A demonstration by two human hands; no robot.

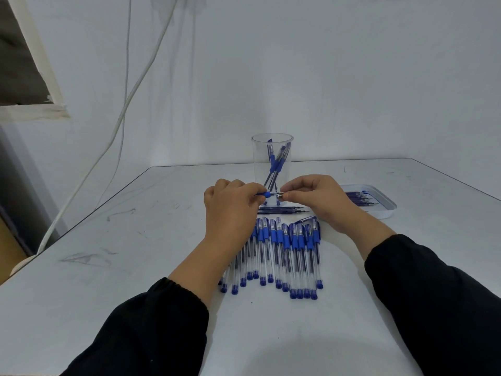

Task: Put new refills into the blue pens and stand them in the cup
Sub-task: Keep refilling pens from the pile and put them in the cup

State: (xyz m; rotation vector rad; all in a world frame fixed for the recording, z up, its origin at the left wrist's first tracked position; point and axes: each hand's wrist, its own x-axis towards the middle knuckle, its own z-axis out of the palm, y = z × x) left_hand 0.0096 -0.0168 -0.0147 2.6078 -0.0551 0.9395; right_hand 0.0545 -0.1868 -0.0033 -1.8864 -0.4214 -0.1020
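Head view: left hand [230, 198] grips pen [267, 195], right hand [311, 194] pinches its metal tip, long axis 9-to-3 between them. Cup [272, 158] stands at 12 just behind, equally near both. Spare refills [283, 210] lie at 6 on counter [135, 240]. No legible writing.

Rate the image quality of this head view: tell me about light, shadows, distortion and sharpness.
Head view: soft, even light with no harsh glare; a faint shadow falls on the table near the bottom edge; wide-angle distortion splays the table edges; the clear cup reads sharp, but the pen pinched between the left hand and right hand is small and slightly soft.
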